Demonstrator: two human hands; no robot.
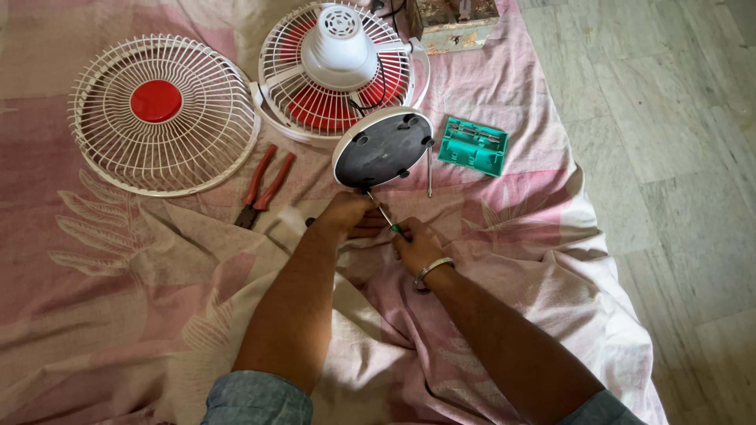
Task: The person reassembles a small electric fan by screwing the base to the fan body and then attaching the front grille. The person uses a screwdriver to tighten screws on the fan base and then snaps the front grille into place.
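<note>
Closely held: a screwdriver at the fan's base

Both hands meet on a pink cloth (118, 299). The right hand (417, 245) is clenched round the green handle of a screwdriver (383, 214), whose shaft slants up to the rim of the round fan base (382, 148). The left hand (346, 216) rests just beside the shaft; whether it grips anything is unclear.

Right of the grip, an open green case (472, 145) holds small tool bits, too small to make out. Left of it lie red pliers (264, 187) and a detached grille (161, 114). A box (453, 24) above is cut off.
</note>
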